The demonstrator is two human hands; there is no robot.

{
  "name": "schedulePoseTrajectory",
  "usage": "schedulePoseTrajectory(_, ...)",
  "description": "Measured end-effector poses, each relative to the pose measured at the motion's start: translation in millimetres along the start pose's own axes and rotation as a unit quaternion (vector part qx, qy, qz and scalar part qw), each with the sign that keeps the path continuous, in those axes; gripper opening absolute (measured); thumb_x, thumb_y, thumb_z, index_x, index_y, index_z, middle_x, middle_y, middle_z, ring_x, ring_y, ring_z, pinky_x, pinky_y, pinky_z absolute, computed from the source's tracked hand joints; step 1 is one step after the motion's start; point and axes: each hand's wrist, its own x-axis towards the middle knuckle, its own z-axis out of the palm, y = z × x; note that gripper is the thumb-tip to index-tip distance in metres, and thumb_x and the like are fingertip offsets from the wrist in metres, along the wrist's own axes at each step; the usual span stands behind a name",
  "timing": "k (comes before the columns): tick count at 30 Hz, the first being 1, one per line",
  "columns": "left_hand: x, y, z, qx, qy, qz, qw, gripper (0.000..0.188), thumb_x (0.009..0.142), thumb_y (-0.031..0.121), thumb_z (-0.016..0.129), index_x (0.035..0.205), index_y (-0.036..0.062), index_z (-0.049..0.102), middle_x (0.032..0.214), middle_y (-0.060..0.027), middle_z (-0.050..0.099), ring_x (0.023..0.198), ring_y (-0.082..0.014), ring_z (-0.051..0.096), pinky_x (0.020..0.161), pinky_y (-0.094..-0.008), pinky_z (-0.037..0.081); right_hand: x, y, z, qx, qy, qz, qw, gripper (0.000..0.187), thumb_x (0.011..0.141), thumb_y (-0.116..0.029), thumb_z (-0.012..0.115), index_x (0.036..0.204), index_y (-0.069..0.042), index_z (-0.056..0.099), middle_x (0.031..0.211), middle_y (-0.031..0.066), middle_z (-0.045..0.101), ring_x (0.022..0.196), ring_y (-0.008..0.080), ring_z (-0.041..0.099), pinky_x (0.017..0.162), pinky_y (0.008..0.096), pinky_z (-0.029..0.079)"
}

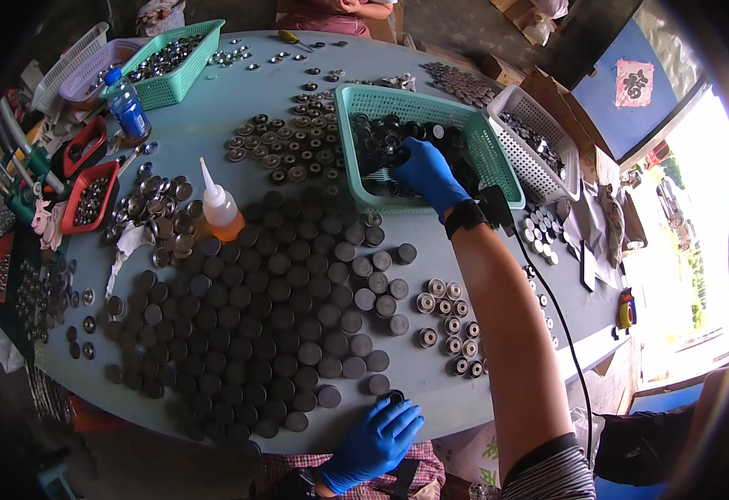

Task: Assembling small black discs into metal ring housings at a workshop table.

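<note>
My right hand (pixel 429 173), in a blue glove, reaches into a green plastic basket (pixel 373 202) of black round caps (pixel 381 133). Its fingertips are hidden among them, so their grip cannot be made out. At the table's near edge lies my left hand (pixel 373 446), also blue-gloved, fingers stretched out and slightly apart. A dark round cap (pixel 395 397) sits right by its fingertips. To its left spreads a wide field of flat black discs (pixel 273 292), set close together. Several round metal-centred pieces (pixel 452 325) stand beside my right forearm.
A squeeze bottle with orange liquid (pixel 224 215) stands behind the discs. Loose metal caps (pixel 160 204), a blue-capped bottle (pixel 127 104) and red trays (pixel 89 196) fill the left. A white basket (pixel 535 142) stands at right; a cable (pixel 560 333) hangs by my forearm. Another person (pixel 331 17) sits opposite.
</note>
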Motion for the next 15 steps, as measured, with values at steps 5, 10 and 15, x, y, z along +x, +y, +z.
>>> schedulePoseTrajectory(5, -1.5, 4.6, 0.3, -0.049, 0.048, -0.012, 0.998, 0.03, 0.083, 0.006, 0.066, 0.113, 0.0045, 0.066, 0.124, -0.0101, 0.059, 0.116, -0.0298, 0.056, 0.101, -0.0436, 0.044, -10.0, 14.4, -25.6, 0.004, 0.118, 0.017, 0.993, 0.038, 0.073, -0.02, 0.076, 0.107, -0.004, 0.068, 0.098, 0.0189, 0.07, 0.092, 0.0336, 0.068, 0.08, 0.0402, 0.055)
schedulePoseTrajectory(10, -9.7, 8.3, -4.0, -0.105, 0.104, -0.052, 0.988, 0.04, 0.085, 0.002, 0.061, 0.124, 0.0026, 0.059, 0.137, -0.0135, 0.053, 0.123, -0.0298, 0.054, 0.105, -0.0427, 0.041, -75.3, -19.1, -44.1, 0.42, 0.146, 0.045, 0.895, 0.032, 0.083, -0.011, 0.072, 0.113, -0.002, 0.063, 0.094, 0.0055, 0.07, 0.073, 0.0123, 0.065, 0.064, 0.025, 0.052)
schedulePoseTrajectory(15, 19.9, 16.0, -8.7, -0.741, 0.222, -0.2, 0.602, 0.069, 0.1, 0.033, 0.051, 0.156, 0.0102, 0.018, 0.161, -0.0106, 0.017, 0.149, -0.0295, 0.018, 0.119, -0.0457, 0.023, -242.4, -92.4, -24.3, 0.503, 0.092, 0.119, 0.851, 0.022, 0.086, -0.005, 0.07, 0.107, -0.005, 0.062, 0.084, -0.0003, 0.06, 0.075, 0.0081, 0.062, 0.063, 0.0214, 0.05)
